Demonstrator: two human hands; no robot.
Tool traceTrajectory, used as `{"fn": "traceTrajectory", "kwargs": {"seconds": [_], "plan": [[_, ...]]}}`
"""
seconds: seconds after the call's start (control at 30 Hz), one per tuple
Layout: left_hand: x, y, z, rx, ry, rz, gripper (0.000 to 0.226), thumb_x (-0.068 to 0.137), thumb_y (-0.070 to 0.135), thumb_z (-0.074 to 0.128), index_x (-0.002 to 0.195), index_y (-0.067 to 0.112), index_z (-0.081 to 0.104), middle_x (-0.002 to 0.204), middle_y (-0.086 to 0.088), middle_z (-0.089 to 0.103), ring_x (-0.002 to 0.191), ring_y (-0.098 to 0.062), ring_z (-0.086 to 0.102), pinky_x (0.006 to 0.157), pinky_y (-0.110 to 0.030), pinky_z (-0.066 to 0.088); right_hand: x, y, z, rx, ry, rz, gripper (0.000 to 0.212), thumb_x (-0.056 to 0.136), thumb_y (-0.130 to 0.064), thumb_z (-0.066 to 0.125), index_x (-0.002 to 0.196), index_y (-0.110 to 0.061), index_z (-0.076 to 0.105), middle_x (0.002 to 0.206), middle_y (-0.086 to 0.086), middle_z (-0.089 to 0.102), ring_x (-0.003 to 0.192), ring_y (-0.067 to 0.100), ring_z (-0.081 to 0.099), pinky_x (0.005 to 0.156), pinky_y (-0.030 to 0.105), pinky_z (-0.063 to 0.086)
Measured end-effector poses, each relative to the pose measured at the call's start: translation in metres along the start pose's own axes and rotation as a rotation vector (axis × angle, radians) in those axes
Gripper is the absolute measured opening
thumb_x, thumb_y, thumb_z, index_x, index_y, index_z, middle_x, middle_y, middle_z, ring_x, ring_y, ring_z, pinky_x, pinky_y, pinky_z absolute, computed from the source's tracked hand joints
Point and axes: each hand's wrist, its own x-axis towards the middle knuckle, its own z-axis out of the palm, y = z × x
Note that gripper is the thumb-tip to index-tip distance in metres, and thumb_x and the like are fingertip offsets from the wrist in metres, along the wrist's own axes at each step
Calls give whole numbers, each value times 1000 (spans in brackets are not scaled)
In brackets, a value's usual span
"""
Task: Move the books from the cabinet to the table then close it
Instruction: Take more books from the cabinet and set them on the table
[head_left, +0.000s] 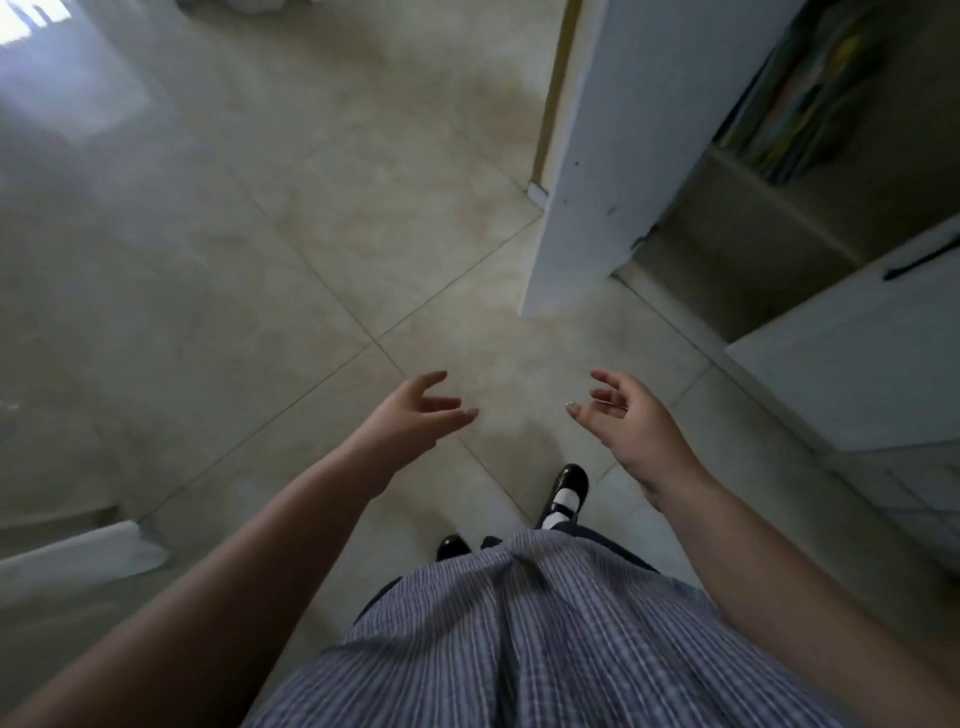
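Books (802, 98): a row of colourful spines, blurred, standing on the upper visible shelf inside the cabinet (769, 208), upper right of view. Count cannot be told. None in hand, so at least this batch remains to be moved.

Cabinet: white, its left door (613, 156) swung open toward the floor space; a second white panel (852, 353) with a dark handle at right, also standing out from the shelves. Lower shelf shows nothing that can be made out. Closing not yet done.

Table: none identifiable; a pale surface edge (78, 556) at lower left may belong to it, uncertain.

Left hand (421, 410): fingers loosely spread, holding nothing, raised over the tiled floor (260, 234).

Right hand (623, 415): fingers relaxed and slightly curled, holding nothing, well apart from the shelves.

Judgement: 2 free hands near an open cabinet suggest a reach for books comes next; transfer incomplete, closing outstanding.
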Motion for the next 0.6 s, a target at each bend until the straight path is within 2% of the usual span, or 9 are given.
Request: {"fn": "traceTrajectory", "kwargs": {"seconds": [0.2, 0.4, 0.6], "plan": [[53, 60, 80, 110, -157, 40, 66, 81, 25, 71, 140, 20, 41, 128, -5, 60, 108, -15, 60, 86, -30, 45, 16, 30, -83, 89, 176, 80, 55, 82, -27, 70, 132, -21, 48, 122, 0, 50, 117, 16, 53, 93, 30, 44], [104, 112, 169, 156, -264, 25, 62, 81, 28, 71, 136, 22, 44, 128, -3, 60, 111, -14, 59, 93, -33, 45, 49, 56, -169, 136, 236, 129, 53, 82, -27, 70, 130, -23, 48, 124, 1, 51, 118, 15, 53, 91, 28, 42], [153, 179, 266, 184, -295, 19, 60, 80, 26, 72, 134, 18, 47, 128, -5, 61, 114, -17, 58, 94, -34, 44, 104, 60, -273, 162, 274, 152, 51, 83, -27, 69, 130, -23, 49, 122, 0, 52, 118, 16, 52, 97, 34, 46]]}}
